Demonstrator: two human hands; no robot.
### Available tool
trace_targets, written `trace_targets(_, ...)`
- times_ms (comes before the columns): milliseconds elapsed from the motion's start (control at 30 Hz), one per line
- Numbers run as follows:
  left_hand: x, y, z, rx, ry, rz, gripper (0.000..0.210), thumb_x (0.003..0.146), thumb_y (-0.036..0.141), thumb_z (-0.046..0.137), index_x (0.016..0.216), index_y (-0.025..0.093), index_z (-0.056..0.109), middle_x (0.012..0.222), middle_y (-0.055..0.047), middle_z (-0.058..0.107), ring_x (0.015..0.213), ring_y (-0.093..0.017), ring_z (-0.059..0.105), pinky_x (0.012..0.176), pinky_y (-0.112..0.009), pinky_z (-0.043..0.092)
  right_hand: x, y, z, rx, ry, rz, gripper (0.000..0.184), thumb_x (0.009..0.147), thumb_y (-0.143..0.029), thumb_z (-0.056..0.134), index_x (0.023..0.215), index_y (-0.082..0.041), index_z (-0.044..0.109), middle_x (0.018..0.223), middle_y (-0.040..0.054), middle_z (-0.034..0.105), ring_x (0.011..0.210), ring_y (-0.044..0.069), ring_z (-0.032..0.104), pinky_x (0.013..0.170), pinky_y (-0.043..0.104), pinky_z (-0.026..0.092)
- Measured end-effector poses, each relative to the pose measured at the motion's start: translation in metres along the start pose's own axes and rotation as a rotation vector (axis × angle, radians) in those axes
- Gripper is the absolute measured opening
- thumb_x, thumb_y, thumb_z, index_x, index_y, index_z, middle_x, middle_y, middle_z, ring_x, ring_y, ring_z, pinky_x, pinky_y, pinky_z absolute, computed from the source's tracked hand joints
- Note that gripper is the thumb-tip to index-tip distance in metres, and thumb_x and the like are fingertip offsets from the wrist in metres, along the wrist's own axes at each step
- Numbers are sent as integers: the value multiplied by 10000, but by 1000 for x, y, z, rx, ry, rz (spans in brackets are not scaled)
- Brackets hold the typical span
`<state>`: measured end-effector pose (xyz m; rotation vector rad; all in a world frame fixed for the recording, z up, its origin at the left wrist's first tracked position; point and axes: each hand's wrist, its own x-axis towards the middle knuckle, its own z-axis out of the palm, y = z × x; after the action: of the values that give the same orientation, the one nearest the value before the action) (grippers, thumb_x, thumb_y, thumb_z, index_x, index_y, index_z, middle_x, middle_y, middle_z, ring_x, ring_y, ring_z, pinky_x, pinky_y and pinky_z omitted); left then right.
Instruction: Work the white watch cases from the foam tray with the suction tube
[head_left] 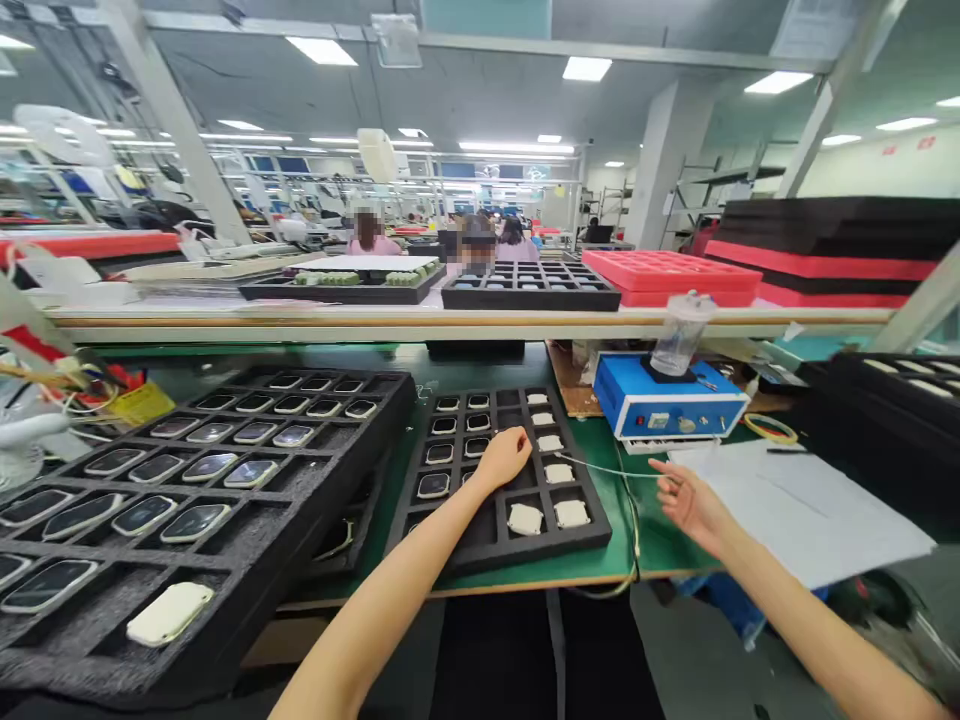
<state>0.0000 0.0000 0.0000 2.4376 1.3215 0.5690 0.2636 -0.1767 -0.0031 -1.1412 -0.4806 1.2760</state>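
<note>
My left hand (pixel 505 458) is over the middle of a black foam tray (pixel 491 550), its fingers curled closed; whatever they may hold is hidden. In that tray, dark-faced watch-like cases (pixel 439 454) sit in the left columns and pale, back-up cases (pixel 572 514) on the right. My right hand (pixel 694 505) is to the right of the tray, above the green bench mat. Its fingertips pinch the end of a thin, pale tube or rod (pixel 611 469), which stretches left to the pale cases in the right column.
A taller stack of black trays (pixel 300 505) with similar cases stands at left. Behind my right hand are a blue control box (pixel 667 400) with a clear jar (pixel 681 335) on top and white paper (pixel 810 500). A shelf (pixel 480 328) with red and black trays crosses ahead; people sit beyond.
</note>
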Motion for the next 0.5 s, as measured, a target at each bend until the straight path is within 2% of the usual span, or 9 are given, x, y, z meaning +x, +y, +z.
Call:
trace_targets(67,-3,-4,-14,-40,51,-21,273,892,301,546,1116,147,568,1094,-80,611,908,-200,619,771,-398,529,16,-5,19,-17,-76,-74,187,734,-287,662,864,-156,629,552,-49,497,398,57,428,357,168,372)
trace_targets(167,-15,-21,-43,-47,74,-57,264,895,307,540,1098,142,573,1069,-75,617,904,-200,619,772,-397,525,33,-7,56,-46,-188,-177,204,729,-320,675,790,-126,664,559,-32,511,411,67,437,385,203,374)
trace_targets(233,-26,-35,-62,-24,1,-62,233,895,312,539,1032,133,595,993,-60,636,849,-184,626,751,-382,524,44,-6,81,-52,-270,-269,214,729,-326,677,779,-118,679,547,-25,516,414,78,445,393,218,363)
trace_targets(300,-37,-43,-75,-2,-130,-37,197,879,308,564,935,127,619,896,-38,651,779,-163,627,725,-362,521,56,-2,103,-28,-297,-302,205,720,-327,680,774,-129,683,544,-25,523,423,82,451,404,223,362)
trace_targets(400,-47,-42,-81,27,-261,-14,136,771,232,669,878,151,646,852,-34,674,803,-187,634,774,-377,497,75,9,125,4,-314,-292,191,694,-317,688,756,-137,683,554,-20,542,437,87,466,420,228,374)
trace_targets(500,-51,-33,-73,30,-275,-57,294,622,89,696,893,199,673,914,-66,707,918,-269,640,859,-409,454,88,24,134,7,-331,-274,188,692,-321,679,740,-139,681,550,-14,547,436,94,469,418,236,381)
